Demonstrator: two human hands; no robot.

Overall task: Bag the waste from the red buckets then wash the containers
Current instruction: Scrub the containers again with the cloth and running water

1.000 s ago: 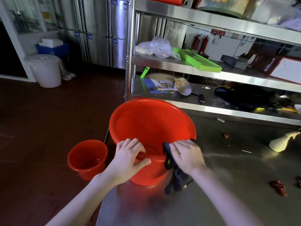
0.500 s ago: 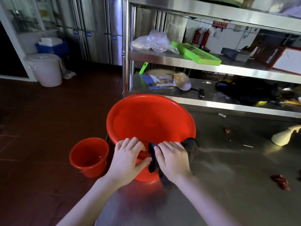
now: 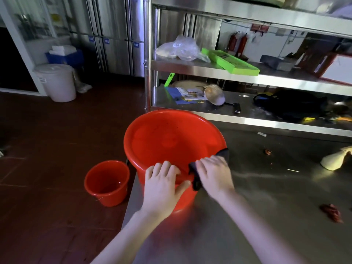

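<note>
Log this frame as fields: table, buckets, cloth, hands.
table: steel, red scraps at right
big bucket: red, upright at table's left edge
small bucket: red, upright on floor, left of table
cloth: dark, draped over big bucket's near rim
left hand: grips that rim, fingers inside, thumb outside
right hand: holds cloth on the rim; blurred

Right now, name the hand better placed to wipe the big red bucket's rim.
Right. The right hand holds the dark cloth against the rim of the big red bucket; the left hand has no cloth and grips the near rim, likely steadying it.
</note>
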